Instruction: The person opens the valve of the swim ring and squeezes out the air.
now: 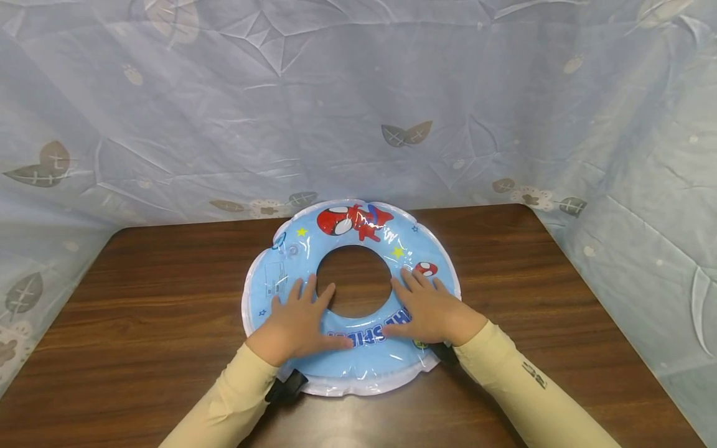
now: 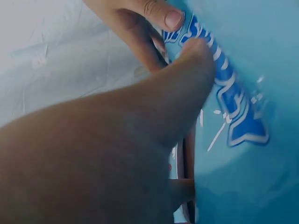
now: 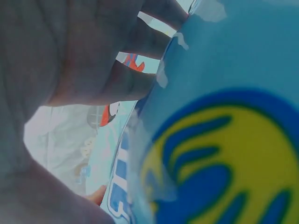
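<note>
A light blue inflatable swim ring [image 1: 347, 367] with a red cartoon figure, stars and blue lettering lies on the wooden table. On its near left part rests my left hand [image 1: 299, 326], fingers spread and thumb pointing inward. My right hand [image 1: 431, 308] lies spread on the near right part, its thumb over the lettering. In the left wrist view, the left thumb [image 2: 187, 70] presses by the blue letters, with the right hand [image 2: 140, 23] beyond it. Close up in the right wrist view, the right hand [image 3: 84, 56] touches the ring [image 3: 224, 56] near a yellow and blue print.
The dark wooden table [image 1: 168, 280] reaches back to a pale grey-blue curtain [image 1: 336, 112] printed with leaves and flowers. That cloth also hangs along both sides. A black strap [image 1: 287, 387] sits at the left wrist, below the cream sleeve [image 1: 229, 398].
</note>
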The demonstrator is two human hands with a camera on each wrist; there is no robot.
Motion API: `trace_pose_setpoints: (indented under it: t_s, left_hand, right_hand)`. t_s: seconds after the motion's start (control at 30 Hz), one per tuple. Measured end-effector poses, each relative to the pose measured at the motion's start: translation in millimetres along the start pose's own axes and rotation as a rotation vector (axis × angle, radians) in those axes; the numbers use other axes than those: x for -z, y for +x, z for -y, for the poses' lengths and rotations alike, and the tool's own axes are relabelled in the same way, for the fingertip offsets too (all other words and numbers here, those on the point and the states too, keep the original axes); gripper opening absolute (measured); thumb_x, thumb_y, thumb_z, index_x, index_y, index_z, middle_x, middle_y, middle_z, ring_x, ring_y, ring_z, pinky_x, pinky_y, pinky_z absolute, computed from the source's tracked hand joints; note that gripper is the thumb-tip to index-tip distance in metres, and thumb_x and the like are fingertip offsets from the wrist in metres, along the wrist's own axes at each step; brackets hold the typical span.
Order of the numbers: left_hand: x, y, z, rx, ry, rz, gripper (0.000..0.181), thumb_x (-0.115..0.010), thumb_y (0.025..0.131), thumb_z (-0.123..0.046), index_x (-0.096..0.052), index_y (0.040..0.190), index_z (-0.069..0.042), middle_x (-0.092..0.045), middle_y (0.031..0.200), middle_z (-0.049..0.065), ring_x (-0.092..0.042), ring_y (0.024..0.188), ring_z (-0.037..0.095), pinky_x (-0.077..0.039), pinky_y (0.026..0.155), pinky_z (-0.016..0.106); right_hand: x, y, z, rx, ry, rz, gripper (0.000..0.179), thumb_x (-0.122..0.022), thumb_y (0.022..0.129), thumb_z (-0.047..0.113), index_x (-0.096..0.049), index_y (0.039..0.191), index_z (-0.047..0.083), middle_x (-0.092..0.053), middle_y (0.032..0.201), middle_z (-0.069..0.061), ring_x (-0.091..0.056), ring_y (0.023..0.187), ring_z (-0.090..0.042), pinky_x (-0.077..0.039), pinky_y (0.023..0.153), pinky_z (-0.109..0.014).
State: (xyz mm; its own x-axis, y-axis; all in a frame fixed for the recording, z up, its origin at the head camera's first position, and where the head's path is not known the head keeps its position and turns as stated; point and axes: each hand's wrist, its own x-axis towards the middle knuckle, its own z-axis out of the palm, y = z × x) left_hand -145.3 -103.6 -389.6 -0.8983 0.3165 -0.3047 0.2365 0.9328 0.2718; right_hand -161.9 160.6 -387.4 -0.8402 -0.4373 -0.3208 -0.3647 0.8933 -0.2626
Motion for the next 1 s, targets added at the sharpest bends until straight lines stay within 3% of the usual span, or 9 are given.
trace_pose_setpoints:
  t_s: [0.7, 1.0]
  left_hand:
    - [-7.6, 1.5, -3.7, -0.003, 0.035, 0.002, 0.117, -0.082, 0.069, -0.072, -0.039, 0.160, -0.012, -0.024, 0.167, 0.027, -0.020, 0.152, 0.054, -0.023, 0.106, 0.085]
    - [-5.2, 0.0, -2.1, -0.010, 0.026, 0.013, 0.115, -0.079, 0.072, -0.074, -0.039, 0.160, -0.012, -0.024, 0.168, 0.025, -0.018, 0.153, 0.053, -0.022, 0.108, 0.083]
  right_hand:
    - [-2.9, 3.7, -1.6, -0.014, -0.007, 0.043, 0.098, -0.070, 0.089, 0.061, -0.037, 0.159, 0.002, -0.025, 0.168, -0.021, -0.020, 0.155, -0.045, -0.019, 0.120, -0.069]
    - [2.8, 0.6, -3.4, 0.010, -0.007, 0.019, 0.072, -0.057, 0.103, 0.045, -0.040, 0.157, 0.000, -0.031, 0.166, -0.021, -0.025, 0.154, -0.045, -0.022, 0.120, -0.067]
